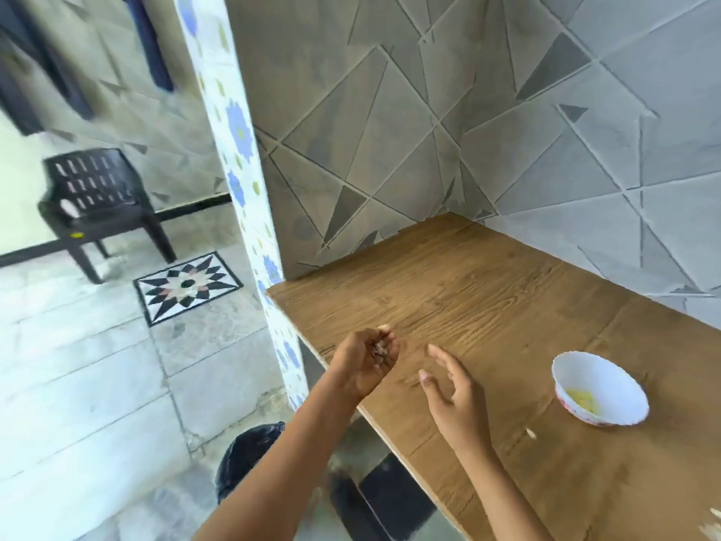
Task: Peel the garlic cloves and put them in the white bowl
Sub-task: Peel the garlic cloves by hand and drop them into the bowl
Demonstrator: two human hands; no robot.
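The white bowl (620,384) stands on the wooden counter (487,275) at the right, with pale yellow peeled garlic cloves (582,400) inside. My left hand (364,363) is cupped at the counter's left edge, closed around a small heap of pale, papery garlic skins (379,351). My right hand (448,392) hovers flat over the counter just right of it, fingers spread and holding nothing. A single white scrap of skin (530,433) lies on the wood below the bowl.
A black bin bag (245,454) sits on the tiled floor under my left forearm, beside the counter. A black plastic chair (97,205) stands at the far left. Tiled walls close the counter at the back and right. More pale scraps (712,525) lie at the bottom right corner.
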